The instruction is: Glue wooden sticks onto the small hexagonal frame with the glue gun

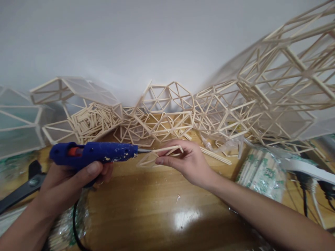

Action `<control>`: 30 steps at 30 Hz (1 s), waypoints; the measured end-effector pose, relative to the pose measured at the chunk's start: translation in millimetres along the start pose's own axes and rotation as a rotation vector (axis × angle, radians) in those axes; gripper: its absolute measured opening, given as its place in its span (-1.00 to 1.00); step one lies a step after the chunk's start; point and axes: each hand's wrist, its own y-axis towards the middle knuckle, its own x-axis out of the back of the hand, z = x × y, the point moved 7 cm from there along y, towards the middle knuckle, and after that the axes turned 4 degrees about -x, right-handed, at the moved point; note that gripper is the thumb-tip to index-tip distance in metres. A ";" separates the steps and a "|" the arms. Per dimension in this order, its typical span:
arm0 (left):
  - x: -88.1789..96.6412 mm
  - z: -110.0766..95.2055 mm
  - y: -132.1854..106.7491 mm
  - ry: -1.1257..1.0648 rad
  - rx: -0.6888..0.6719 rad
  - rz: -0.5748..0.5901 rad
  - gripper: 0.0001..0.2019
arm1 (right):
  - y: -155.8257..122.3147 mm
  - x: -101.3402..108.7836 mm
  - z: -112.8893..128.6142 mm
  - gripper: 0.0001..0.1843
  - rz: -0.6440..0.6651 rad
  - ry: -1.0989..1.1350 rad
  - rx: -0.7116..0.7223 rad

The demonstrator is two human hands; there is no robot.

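A blue hot glue gun [94, 153] with dried glue blobs near its front lies level in my left hand [75, 177], whose fingers wrap its handle. Its metal nozzle points right and reaches the small wooden stick frame [170, 150] pinched in my right hand [187, 162]. Whether the nozzle touches the frame or stops just short, I cannot tell. The frame's thin sticks meet at angles, and part of it is hidden behind my fingers. From the glue gun a black cord [75, 223] runs down toward the table's front edge.
Lattice structures of sticks [162, 101] line the wall, a taller one [285, 69] at right. Cut sticks [94, 120] fill one at left. Black scissors [31, 183] lie at left. Wrapped stick bundles [264, 172] and a white power strip [309, 169] are at right on the wooden table [146, 209].
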 end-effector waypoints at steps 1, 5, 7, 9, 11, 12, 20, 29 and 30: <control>0.9 0.5 -0.2 0.005 0.001 -0.005 -0.65 | -0.1 0.0 0.0 -0.80 0.001 0.002 -0.001; 3.0 4.3 -1.4 0.012 0.029 -0.023 -0.67 | 0.3 1.3 0.7 -0.80 -0.014 -0.006 -0.005; 3.0 4.1 -2.2 0.013 0.039 -0.039 -0.70 | 0.9 1.7 1.4 -0.81 -0.017 -0.006 -0.003; 2.1 1.9 -2.9 0.013 0.041 -0.055 -0.74 | 1.4 1.8 1.2 -0.80 -0.018 -0.004 -0.008; 2.1 -0.6 -3.2 0.008 0.037 -0.075 -0.78 | 1.5 2.1 0.4 -0.79 -0.021 -0.005 -0.018; 2.3 -1.3 -3.0 0.006 0.037 -0.078 -0.79 | 1.5 2.2 0.0 -0.78 -0.022 -0.005 -0.022; 5.5 3.4 0.6 0.001 0.044 -0.054 -0.75 | 1.4 3.5 0.1 -0.80 -0.027 -0.002 -0.025; 6.8 5.3 -0.1 0.045 0.036 -0.030 -0.73 | 1.2 3.5 0.0 -0.85 -0.034 -0.011 -0.021; 7.3 4.9 -0.1 0.056 0.034 -0.032 -0.73 | 1.1 3.5 0.1 -0.85 -0.034 -0.010 -0.023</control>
